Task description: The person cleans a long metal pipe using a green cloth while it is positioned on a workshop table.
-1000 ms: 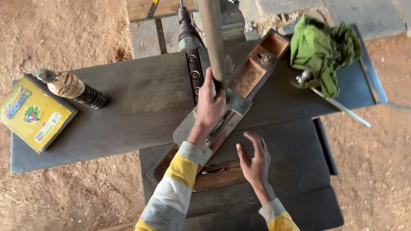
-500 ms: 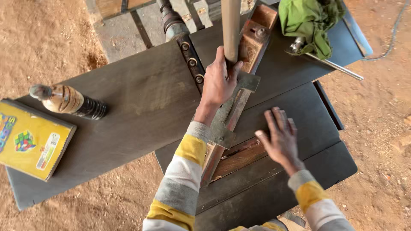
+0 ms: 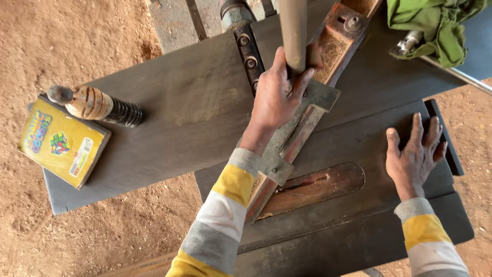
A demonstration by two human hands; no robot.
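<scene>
My left hand (image 3: pixel 279 91) is closed around the lower end of a tan wooden rod (image 3: pixel 293 31) that stands upright toward the camera. The rod's foot rests on a long wooden and metal jig (image 3: pixel 300 136) that lies diagonally across the dark metal table (image 3: pixel 174 118). My right hand (image 3: pixel 414 156) lies flat, fingers spread, on the lower table plate at the right, holding nothing. A reddish oval insert (image 3: pixel 318 185) with a slot sits between my two forearms.
A yellow box (image 3: pixel 64 142) and a turned wooden piece with a dark threaded end (image 3: pixel 97 105) rest at the table's left end. A green cloth (image 3: pixel 438 25) covers a metal tool at the top right. Sandy ground surrounds the table.
My right hand has moved right and come down flat on the table plate. My left hand keeps its grip on the rod. The camera has shifted closer.
</scene>
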